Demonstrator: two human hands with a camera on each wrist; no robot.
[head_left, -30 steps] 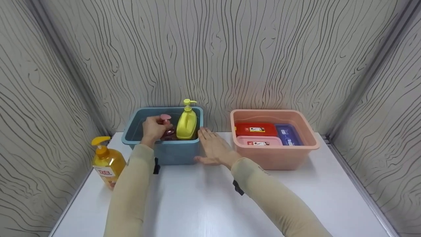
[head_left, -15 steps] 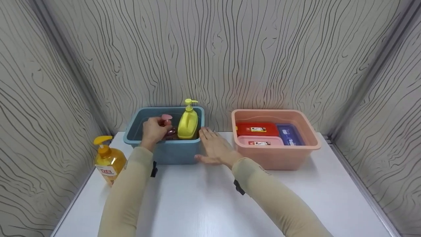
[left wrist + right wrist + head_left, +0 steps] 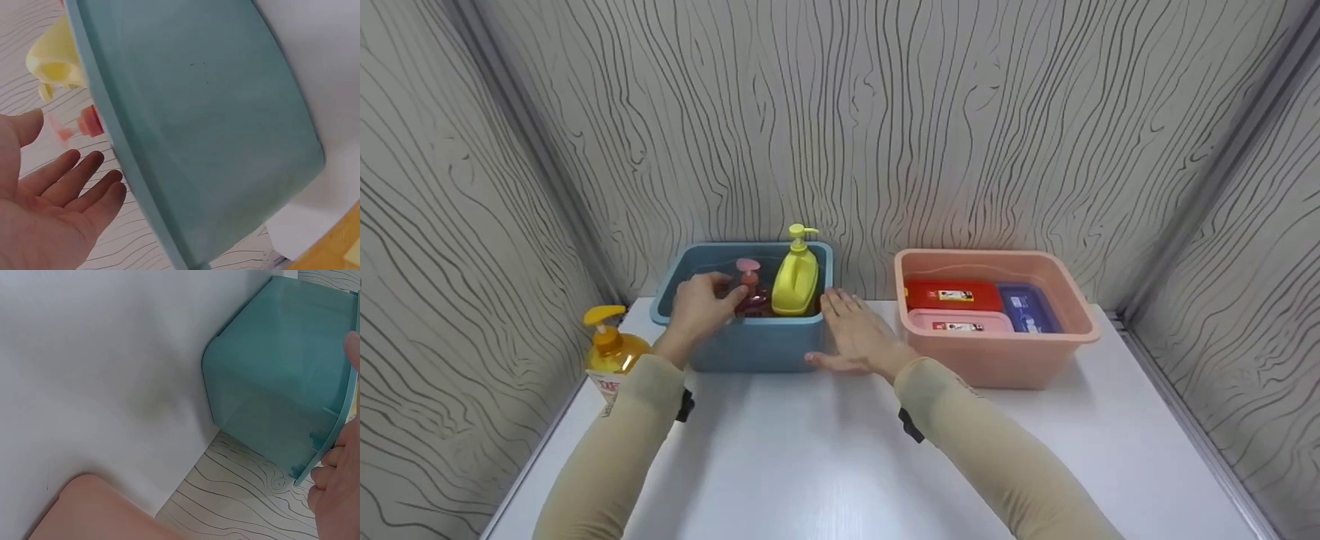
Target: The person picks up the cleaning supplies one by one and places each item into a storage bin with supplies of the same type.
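A blue-grey plastic bin (image 3: 757, 346) stands on the white table at centre left. Inside it are a reddish pump bottle (image 3: 753, 298) with a pink pump head and a yellow pump bottle (image 3: 795, 283) with a handle. My left hand (image 3: 697, 307) hovers over the bin's front rim beside the reddish bottle. In the left wrist view its fingers (image 3: 90, 169) are spread, apart from the pink pump head (image 3: 63, 131). My right hand (image 3: 859, 337) rests with straight fingers against the bin's right side. Most of the reddish bottle's body is hidden inside the bin.
To the right stands a pink bin (image 3: 982, 365) with a red lidded box (image 3: 922, 294), a pink one (image 3: 922, 319) and a blue one (image 3: 1027, 307). An amber pump bottle (image 3: 621, 354) stands left, partly behind my left sleeve. Patterned walls enclose the table.
My left hand has let go of the reddish pump bottle and moved left with its fingers opened. The bottle stays in the blue-grey bin. My right hand keeps its place.
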